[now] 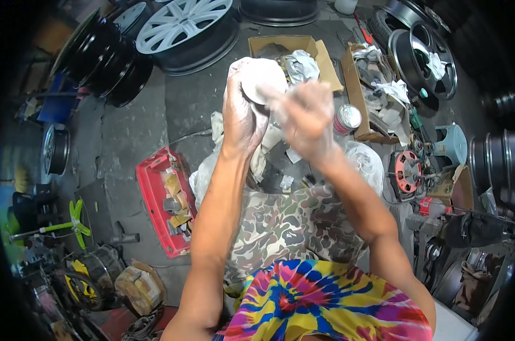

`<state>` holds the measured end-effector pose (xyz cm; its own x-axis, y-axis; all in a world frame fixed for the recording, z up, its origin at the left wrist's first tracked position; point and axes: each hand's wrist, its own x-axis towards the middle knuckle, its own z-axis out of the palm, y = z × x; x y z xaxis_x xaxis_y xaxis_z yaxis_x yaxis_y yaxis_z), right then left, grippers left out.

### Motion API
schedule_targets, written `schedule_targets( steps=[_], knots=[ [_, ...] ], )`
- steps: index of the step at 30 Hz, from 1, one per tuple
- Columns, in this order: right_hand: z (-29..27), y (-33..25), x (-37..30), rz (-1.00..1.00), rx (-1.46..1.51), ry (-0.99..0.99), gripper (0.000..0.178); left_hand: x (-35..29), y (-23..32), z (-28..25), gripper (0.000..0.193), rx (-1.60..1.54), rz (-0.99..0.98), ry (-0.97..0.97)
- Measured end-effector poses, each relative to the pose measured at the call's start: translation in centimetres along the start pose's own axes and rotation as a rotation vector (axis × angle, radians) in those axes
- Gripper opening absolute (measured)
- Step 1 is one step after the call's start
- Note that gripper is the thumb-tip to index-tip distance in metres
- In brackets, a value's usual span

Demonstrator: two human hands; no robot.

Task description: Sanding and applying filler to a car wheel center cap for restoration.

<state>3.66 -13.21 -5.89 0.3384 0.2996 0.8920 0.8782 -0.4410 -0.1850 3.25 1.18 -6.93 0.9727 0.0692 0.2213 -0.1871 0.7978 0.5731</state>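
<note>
From my remote seat I look down on a grey workshop floor. A large silver wheel lies at upper left. A long cardboard box of rags and scraps stands at right; a red tray holding yellow and grey pieces sits left of the camouflage-clad legs. Beside the box is a tin. Above and beyond the knees, held off the floor, is a white round disc.

I judge the disc could slip, because white powder coats the hand holding it; a hard sideways push could also tip it loose.

My left forearm reaches forward; the left hand cups the disc from its left, grip closed on it. My right forearm angles inward; the right hand blurs beside the disc, so I cannot tell its grip or contact.
</note>
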Motion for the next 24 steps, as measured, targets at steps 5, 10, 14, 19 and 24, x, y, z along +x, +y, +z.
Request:
schedule_targets(
  steps=[5,10,14,19,24],
  knots=[
    [0.5,0.0,-0.2,0.15,-0.023,0.043,0.027,0.0,-0.2,1.6,0.022,-0.003,0.027,0.15],
    [0.1,1.6,-0.1,0.101,-0.036,0.064,0.028,-0.3,-0.3,0.2,0.033,0.015,-0.037,0.027],
    [-0.2,-1.3,-0.9,0.093,0.058,0.043,0.026,-0.3,-0.2,0.9,0.03,0.015,-0.007,0.059],
    [0.0,0.5,-0.9,0.079,-0.028,0.046,0.025,-0.7,0.2,2.1,0.028,0.043,0.008,0.079],
    [0.1,-1.0,-0.6,0.05,0.073,0.067,0.029,-0.7,-0.6,0.4,0.031,0.085,-0.011,0.075]
  ],
)
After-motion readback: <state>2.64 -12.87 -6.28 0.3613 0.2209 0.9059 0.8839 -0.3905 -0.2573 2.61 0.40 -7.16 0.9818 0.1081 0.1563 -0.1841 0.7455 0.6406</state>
